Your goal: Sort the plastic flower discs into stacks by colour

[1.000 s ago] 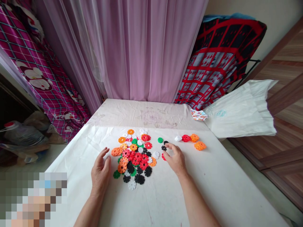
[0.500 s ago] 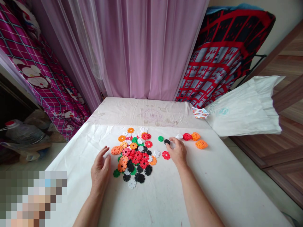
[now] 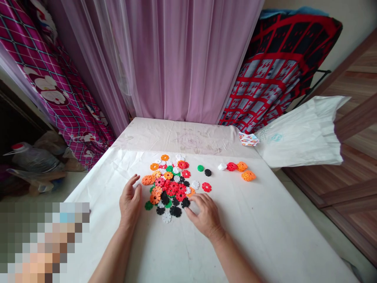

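Observation:
A loose pile of notched plastic snowflake discs lies between my hands, with red discs (image 3: 172, 188), orange discs (image 3: 156, 193), black discs (image 3: 176, 212), white ones and green ones. My left hand (image 3: 130, 200) rests at the pile's left side, thumb and fingers apart, holding nothing. At the lower right of the pile is my right hand (image 3: 204, 216), its thumb and forefinger parted at the edge of a black disc (image 3: 185, 203). Right of the pile lie a green disc (image 3: 200, 168), another black disc (image 3: 207, 172) and a single red disc (image 3: 206, 187).
Farther right stand a white cluster (image 3: 222, 167), a red cluster (image 3: 231, 166) and two orange clusters (image 3: 249, 175) of joined discs. A patterned paper piece (image 3: 249, 139) and a white bag (image 3: 303, 137) are at the table's far right. Purple curtains (image 3: 176, 59) hang behind the white-covered table (image 3: 265, 236).
My right hand has let go of the black disc beside the green one and moved left and nearer to the pile's lower right edge. My left hand stays open beside the pile.

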### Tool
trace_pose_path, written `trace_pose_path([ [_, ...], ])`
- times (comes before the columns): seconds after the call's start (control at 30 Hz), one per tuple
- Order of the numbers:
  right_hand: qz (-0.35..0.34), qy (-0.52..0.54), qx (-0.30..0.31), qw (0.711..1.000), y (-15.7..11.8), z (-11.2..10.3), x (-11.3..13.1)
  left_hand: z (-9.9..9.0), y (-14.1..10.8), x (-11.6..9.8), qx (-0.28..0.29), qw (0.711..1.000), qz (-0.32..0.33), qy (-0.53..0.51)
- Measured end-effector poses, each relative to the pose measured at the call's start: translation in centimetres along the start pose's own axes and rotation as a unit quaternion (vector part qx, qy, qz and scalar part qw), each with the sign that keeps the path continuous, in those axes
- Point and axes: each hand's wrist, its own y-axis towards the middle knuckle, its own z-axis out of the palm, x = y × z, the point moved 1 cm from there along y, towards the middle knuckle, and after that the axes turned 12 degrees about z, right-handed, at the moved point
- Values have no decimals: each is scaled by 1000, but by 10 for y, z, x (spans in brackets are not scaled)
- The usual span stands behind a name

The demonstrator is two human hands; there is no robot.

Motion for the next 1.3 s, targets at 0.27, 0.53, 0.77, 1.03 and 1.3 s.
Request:
trace_pose_path([
  [0.27,36,-49,47,997,-1,9,4,2,0,1,-7,1000,-3,-8],
  [0.53,43,-19,36,998,-8,4,0,1,0,-5,-5,1000,-5,-7],
  [0.77,46,-11,-2,999,-12,6,-2,1,0,-6,-3,1000,-10,-9],
  [1.03,163,-48,-165,972,55,-16,-69,0,0,-7,-2,1000,-14,-16],
  [1.3,189,-94,-84,974,89,-9,-100,-1,0,-5,-2,1000,-16,-13],
])
